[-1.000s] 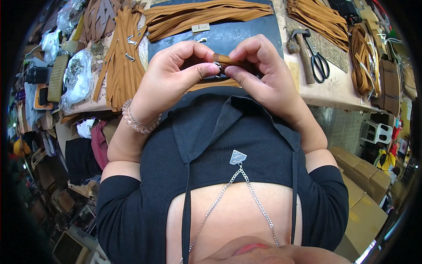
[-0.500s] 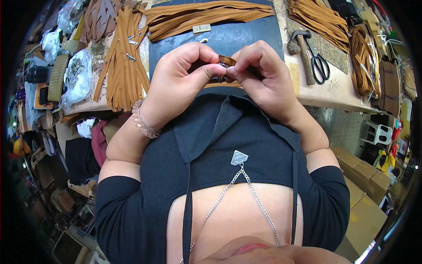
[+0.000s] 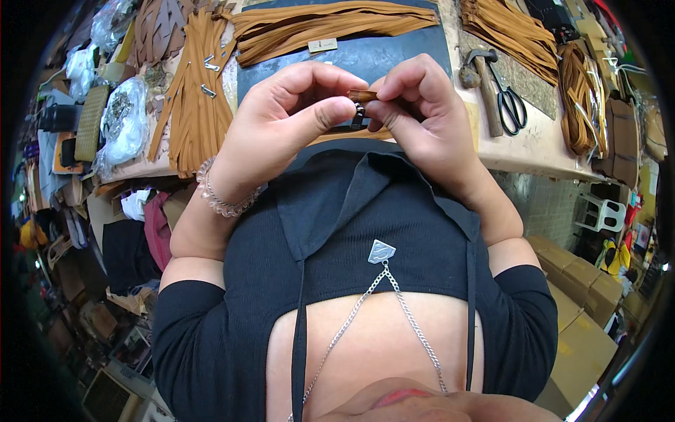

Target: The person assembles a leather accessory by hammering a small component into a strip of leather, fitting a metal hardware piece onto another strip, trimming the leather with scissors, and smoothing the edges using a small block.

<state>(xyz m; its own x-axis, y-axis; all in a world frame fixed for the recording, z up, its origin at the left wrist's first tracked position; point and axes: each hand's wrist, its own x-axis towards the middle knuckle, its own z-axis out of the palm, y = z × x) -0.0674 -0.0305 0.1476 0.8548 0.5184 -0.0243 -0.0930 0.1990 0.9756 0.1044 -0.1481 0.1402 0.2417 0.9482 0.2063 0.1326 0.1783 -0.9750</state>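
Observation:
In front of my chest, both hands are raised close together over the table edge. A brown zipper tape (image 3: 363, 96) is bent between their fingertips. My right hand (image 3: 429, 116) pinches the tape with thumb and forefinger. My left hand (image 3: 285, 116) has its thumb and fingers closed in around the tape's other side. Just below the tape is a small dark metal piece (image 3: 359, 116), whose kind I cannot make out. Under the hands lies a dark blue-grey mat (image 3: 281, 70). Across its far part lies a bundle of brown zippers (image 3: 337, 28).
More brown zippers (image 3: 193, 105) lie at left with silver zipper pulls (image 3: 209, 91) on them. At right are a hammer (image 3: 488, 98), black-handled scissors (image 3: 512, 112) and a coil of brown zipper tape (image 3: 580, 98). A plastic bag (image 3: 126, 119) of small parts sits at far left.
The tape has turned flatter between my fingers, and my left thumb has drawn slightly back from the right hand. A small metal piece seen on the mat is out of sight behind my left hand.

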